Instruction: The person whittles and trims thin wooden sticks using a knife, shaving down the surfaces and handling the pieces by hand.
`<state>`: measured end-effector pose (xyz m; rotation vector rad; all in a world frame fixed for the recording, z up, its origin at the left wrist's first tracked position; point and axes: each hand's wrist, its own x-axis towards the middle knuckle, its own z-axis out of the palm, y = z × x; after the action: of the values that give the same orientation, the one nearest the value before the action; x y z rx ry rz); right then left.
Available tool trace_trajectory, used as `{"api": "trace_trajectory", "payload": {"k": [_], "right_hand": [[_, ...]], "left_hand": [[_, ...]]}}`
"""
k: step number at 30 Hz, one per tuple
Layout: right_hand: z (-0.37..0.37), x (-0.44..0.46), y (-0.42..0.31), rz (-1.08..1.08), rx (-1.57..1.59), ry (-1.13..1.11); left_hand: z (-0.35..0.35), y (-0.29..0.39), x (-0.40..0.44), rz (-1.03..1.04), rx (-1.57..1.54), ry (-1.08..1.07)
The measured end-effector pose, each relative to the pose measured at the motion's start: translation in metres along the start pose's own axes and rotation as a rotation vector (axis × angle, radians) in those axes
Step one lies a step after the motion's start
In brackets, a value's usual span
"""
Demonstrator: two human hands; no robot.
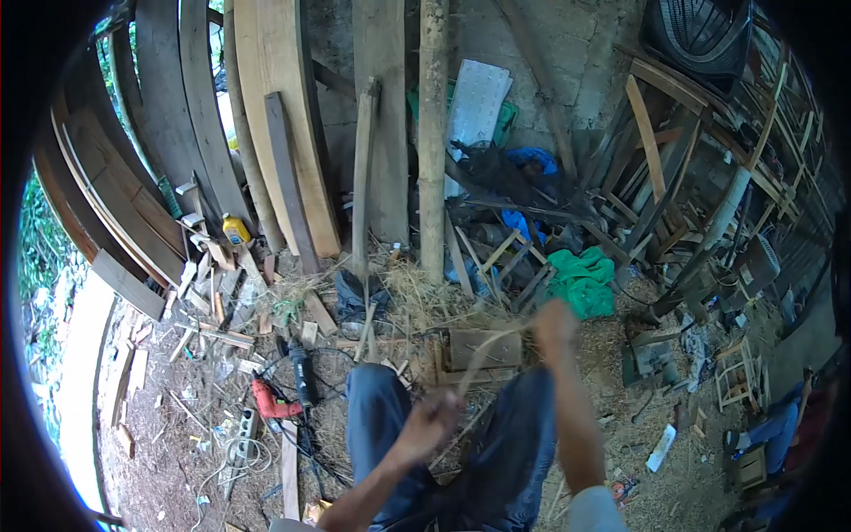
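Head view: I observe the left hand (430,424) closed about a pale strip (483,353), which runs up to the right hand (557,330). The right hand is blurred; I cannot tell its finger position. Left of the left hand lie a red drill (273,401) and a power strip (241,436). Just beyond the right hand I note green cloth (581,282).
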<state>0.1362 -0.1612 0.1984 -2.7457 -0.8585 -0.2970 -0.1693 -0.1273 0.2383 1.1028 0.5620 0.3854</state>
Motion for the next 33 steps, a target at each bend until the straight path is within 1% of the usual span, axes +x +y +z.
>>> {"api": "trace_trajectory", "payload": {"k": [1, 2, 4, 5, 6, 8, 9, 10, 11, 12, 13, 14, 15, 17, 18, 20, 21, 22, 23, 24, 25, 26, 27, 28, 29, 30, 31, 33], "right_hand": [[0.002, 0.02, 0.023, 0.114, 0.024, 0.018], [-0.001, 0.016, 0.015, 0.108, 0.028, 0.015], [-0.019, -0.006, 0.006, 0.0, 0.017, 0.147], [-0.019, -0.007, 0.001, -0.044, 0.176, 0.019], [-0.022, -0.011, -0.006, -0.046, 0.176, 0.026], [-0.034, -0.027, -0.023, -0.094, 0.599, -0.156], [-0.04, -0.034, -0.031, -0.091, 0.608, -0.16], [-0.046, -0.042, -0.039, -0.119, 0.677, -0.209], [-0.052, -0.051, -0.045, -0.141, 0.746, -0.259], [-0.057, -0.061, -0.052, -0.127, 0.751, -0.266], [-0.063, -0.069, -0.058, -0.19, 0.809, -0.238], [-0.069, -0.075, -0.063, -0.255, 0.864, -0.205], [-0.074, -0.081, -0.066, -0.245, 0.862, -0.206], [-0.081, -0.091, -0.071, -0.269, 0.718, -0.218], [-0.08, -0.096, -0.072, -0.268, 0.716, -0.219], [-0.078, -0.108, -0.074, -0.475, 0.553, -0.176], [-0.078, -0.111, -0.076, -0.472, 0.551, -0.177], [-0.077, -0.113, -0.078, -0.494, 0.428, -0.126], [-0.077, -0.114, -0.079, -0.515, 0.307, -0.075], [-0.074, -0.113, -0.079, -0.512, 0.307, -0.072], [-0.069, -0.112, -0.079, -0.455, 0.258, -0.081], [-0.064, -0.11, -0.08, -0.4, 0.208, -0.09], [-0.06, -0.107, -0.08, -0.401, 0.21, -0.089], [-0.057, -0.102, -0.079, -0.385, 0.191, -0.048], [-0.055, -0.097, -0.078, -0.368, 0.169, -0.006], [-0.057, -0.084, -0.076, -0.249, 0.073, 0.0], [-0.06, -0.066, -0.071, -0.131, -0.023, 0.008], [-0.048, -0.028, -0.036, -0.02, -0.01, 0.079]], "left_hand": [[-0.004, 0.0, -0.009, -0.076, 0.021, -0.07], [-0.012, 0.003, -0.005, -0.075, 0.021, -0.062], [-0.022, -0.001, 0.013, -0.146, -0.123, -0.012], [-0.02, -0.003, 0.023, -0.15, -0.158, -0.015], [-0.018, 0.004, 0.027, -0.143, -0.157, -0.018], [-0.015, 0.017, 0.026, -0.265, -0.293, -0.1], [-0.014, 0.017, 0.025, -0.216, -0.273, -0.134], [-0.014, 0.018, 0.024, -0.222, -0.267, -0.128], [-0.014, 0.02, 0.023, -0.186, -0.252, -0.154], [-0.013, 0.022, 0.021, -0.153, -0.238, -0.181], [-0.01, 0.026, 0.019, -0.166, -0.235, -0.184], [-0.006, 0.031, 0.017, -0.129, -0.206, -0.165], [-0.004, 0.033, 0.017, -0.092, -0.178, -0.145], [-0.002, 0.03, 0.02, -0.083, -0.188, -0.144], [-0.002, 0.029, 0.022, -0.068, -0.196, -0.141], [0.0, 0.026, 0.023, -0.058, -0.195, -0.136], [0.001, 0.025, 0.023, -0.048, -0.192, -0.131], [0.003, 0.023, 0.023, -0.05, -0.193, -0.134], [0.004, 0.02, 0.023, 0.006, -0.091, -0.088], [0.005, 0.018, 0.022, 0.061, 0.013, -0.04], [0.003, 0.011, 0.022, 0.062, 0.015, -0.042], [-0.001, 0.0, 0.025, 0.155, 0.17, -0.005], [-0.001, -0.001, 0.026, 0.248, 0.325, 0.034], [0.001, -0.001, 0.026, 0.249, 0.328, 0.032], [0.004, 0.0, 0.027, 0.261, 0.258, 0.03], [0.007, 0.001, 0.027, 0.274, 0.187, 0.029], [0.006, -0.003, 0.025, 0.277, 0.186, 0.026], [0.0, -0.016, 0.015, 0.26, 0.353, -0.011]]}}
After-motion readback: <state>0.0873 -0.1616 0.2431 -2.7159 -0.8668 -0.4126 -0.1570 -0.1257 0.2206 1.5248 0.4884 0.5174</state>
